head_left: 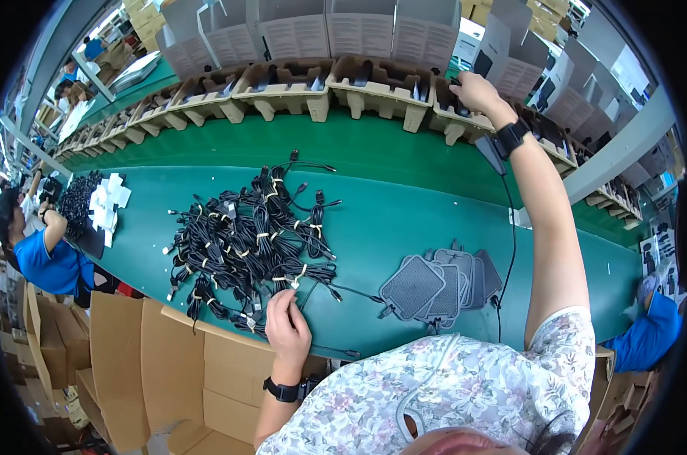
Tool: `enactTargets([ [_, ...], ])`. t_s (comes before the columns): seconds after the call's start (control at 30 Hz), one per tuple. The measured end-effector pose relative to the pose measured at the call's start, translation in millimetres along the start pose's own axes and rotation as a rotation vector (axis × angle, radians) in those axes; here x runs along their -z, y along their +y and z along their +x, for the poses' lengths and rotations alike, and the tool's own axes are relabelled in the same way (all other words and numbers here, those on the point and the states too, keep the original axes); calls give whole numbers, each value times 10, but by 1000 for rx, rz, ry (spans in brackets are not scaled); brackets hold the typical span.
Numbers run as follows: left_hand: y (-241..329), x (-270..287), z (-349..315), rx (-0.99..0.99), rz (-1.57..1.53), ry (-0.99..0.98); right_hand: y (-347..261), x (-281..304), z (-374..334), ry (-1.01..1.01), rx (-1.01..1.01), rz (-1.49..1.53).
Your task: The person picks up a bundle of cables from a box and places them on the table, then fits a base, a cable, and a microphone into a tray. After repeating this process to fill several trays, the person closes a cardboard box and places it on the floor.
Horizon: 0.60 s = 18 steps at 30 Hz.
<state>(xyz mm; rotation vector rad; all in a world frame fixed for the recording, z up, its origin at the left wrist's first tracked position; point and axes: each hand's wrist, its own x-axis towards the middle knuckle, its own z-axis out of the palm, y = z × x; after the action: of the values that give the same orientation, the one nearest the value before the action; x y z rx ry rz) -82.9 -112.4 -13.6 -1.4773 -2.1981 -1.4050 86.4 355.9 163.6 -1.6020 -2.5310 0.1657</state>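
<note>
My left hand (289, 326) is at the near edge of a heap of black cables (233, 235), many of them coiled and tied with pale bands. Its fingers are drawn together at a loose black cable (343, 289) that trails to the right. My right hand (476, 92) reaches far out to a brown moulded tray (453, 120) in the row at the back. Those fingers are curled over something dark there, mostly hidden by the hand. Several grey, rounded flat pads (411, 287) lie overlapping to the right of the cables.
More brown trays (283, 98) with upright printed box flaps (298, 34) line the far side. A dark cord (513, 250) hangs from the right wristband. An open carton (169, 356) stands below the table's near edge. Blue-clad people (51, 258) sit left and right.
</note>
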Motion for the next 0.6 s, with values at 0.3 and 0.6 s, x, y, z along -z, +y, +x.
enactTargets([
  [0.3, -13, -41, 13, 0, 19, -10, 148, -854, 853, 416, -4, 23],
  [0.6, -6, -65, 26, 58, -16, -5, 216, -900, 627, 565, 111, -440],
])
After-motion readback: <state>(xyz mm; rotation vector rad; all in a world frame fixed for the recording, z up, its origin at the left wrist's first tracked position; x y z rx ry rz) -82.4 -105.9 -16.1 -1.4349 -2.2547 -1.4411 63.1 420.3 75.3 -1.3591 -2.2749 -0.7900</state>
